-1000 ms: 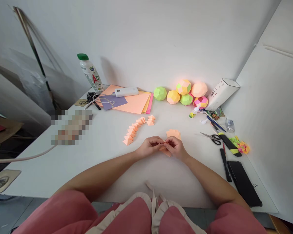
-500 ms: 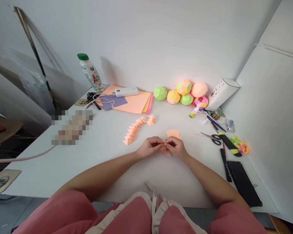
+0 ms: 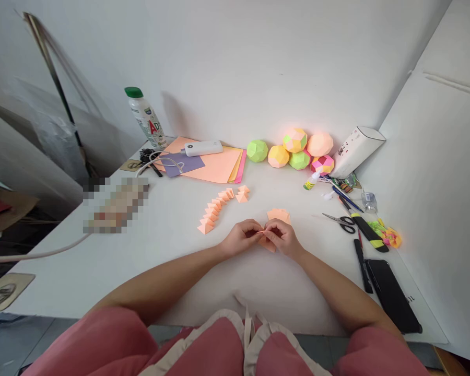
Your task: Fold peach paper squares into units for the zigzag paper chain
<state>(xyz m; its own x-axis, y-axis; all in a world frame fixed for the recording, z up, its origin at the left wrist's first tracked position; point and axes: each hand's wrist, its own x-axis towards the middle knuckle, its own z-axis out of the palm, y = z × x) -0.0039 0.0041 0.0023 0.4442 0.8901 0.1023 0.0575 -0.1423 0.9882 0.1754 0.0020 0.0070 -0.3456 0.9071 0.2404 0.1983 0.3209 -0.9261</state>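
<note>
My left hand and my right hand meet close above the white table, fingertips pinching a small piece of orange paper between them. Most of that piece is hidden by the fingers. Under my right hand lies an orange paper sheet, partly covered. Just beyond it sits a small stack of orange paper pieces. To the left, a curved row of folded orange paper units overlaps along the table, with a few more folded units beside its upper end.
Faceted paper balls are grouped against the wall. Scissors, a utility knife, a glue bottle and a black phone lie on the right. Coloured paper sheets, a power bank and a bottle stand back left.
Both hands stay in nearly the same place. The fingertips have shifted slightly, and a little more of the pinched orange paper shows between them.
</note>
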